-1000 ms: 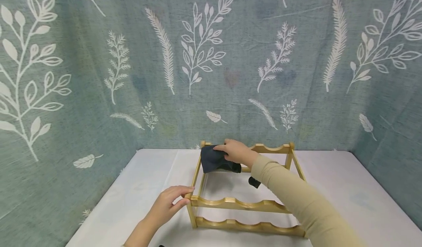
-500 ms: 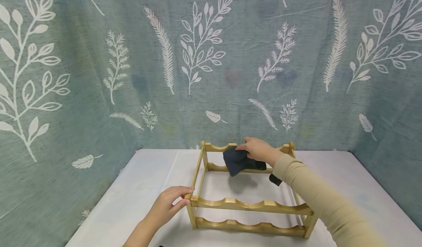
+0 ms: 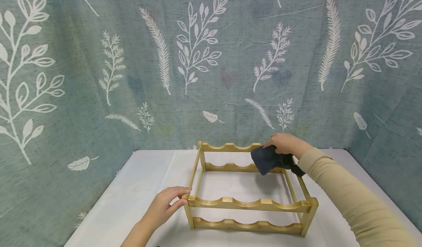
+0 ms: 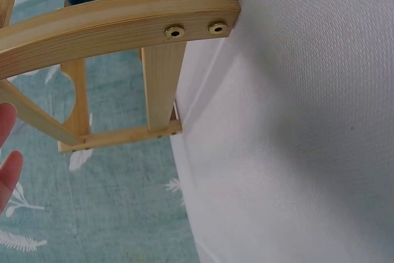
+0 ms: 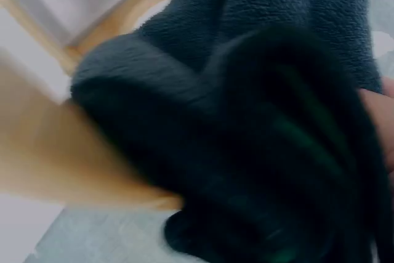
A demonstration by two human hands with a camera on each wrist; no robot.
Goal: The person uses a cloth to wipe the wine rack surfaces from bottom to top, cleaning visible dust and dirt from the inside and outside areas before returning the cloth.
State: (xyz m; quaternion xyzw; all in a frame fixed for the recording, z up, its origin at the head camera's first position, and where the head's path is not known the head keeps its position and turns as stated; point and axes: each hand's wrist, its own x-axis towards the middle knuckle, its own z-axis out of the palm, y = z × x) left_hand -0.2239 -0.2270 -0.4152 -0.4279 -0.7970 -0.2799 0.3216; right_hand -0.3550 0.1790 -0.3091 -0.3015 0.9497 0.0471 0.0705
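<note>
A light wooden wine rack [image 3: 248,204] with scalloped rails stands on the white table. At its front left corner, my left hand [image 3: 163,206] holds the frame between thumb and fingers; in the left wrist view only fingertips [image 4: 7,180] show beside the wood. My right hand [image 3: 286,144] grips a dark blue cloth [image 3: 263,161] against the back upper rail near the right end. Folds of the cloth [image 5: 271,10] fill most of the right wrist view, hiding most of that hand.
White cloth covers the table [image 3: 158,170]. A grey-green curtain [image 3: 237,67] with white leaf prints rises behind it and along both sides. A small black object [image 3: 298,170] sits under the right wrist.
My right hand has moved the cloth rightward along the back rail, from the left end to near the right end. The left hand has stayed at the front left corner.
</note>
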